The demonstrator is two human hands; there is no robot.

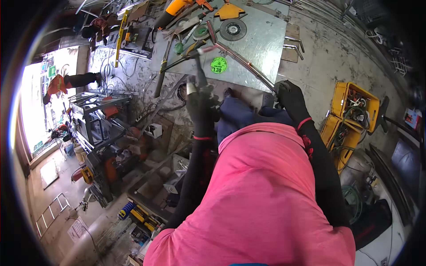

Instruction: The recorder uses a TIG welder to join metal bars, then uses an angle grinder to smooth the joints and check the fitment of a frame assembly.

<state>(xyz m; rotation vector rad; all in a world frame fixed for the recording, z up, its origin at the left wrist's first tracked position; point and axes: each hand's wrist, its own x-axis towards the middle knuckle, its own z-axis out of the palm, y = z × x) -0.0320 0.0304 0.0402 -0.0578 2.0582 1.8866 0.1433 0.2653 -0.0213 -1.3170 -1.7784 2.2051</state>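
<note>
My right hand (290, 99), in a black glove, is closed round the near end of a shiny bent metal tube (242, 60). The tube runs up and left across the metal tabletop (262, 42), bending near its far part. My left hand (202, 104), also gloved in black, is closed on a dark tool with a slim shaft (200, 73) pointing toward the table. Motion blurs this tool, and its exact kind is unclear. A pale blunt cylinder shows beside the left fingers. A round green sticker (218, 65) lies between the tool and the tube.
A grinding disc (233, 29), an orange power tool (177, 6) and several hand tools crowd the tabletop's far left. Bent tubes (293, 46) lie off its right edge. Yellow toolboxes (355, 106) stand at right. A metal frame (100, 111) and a person (60, 84) are at left.
</note>
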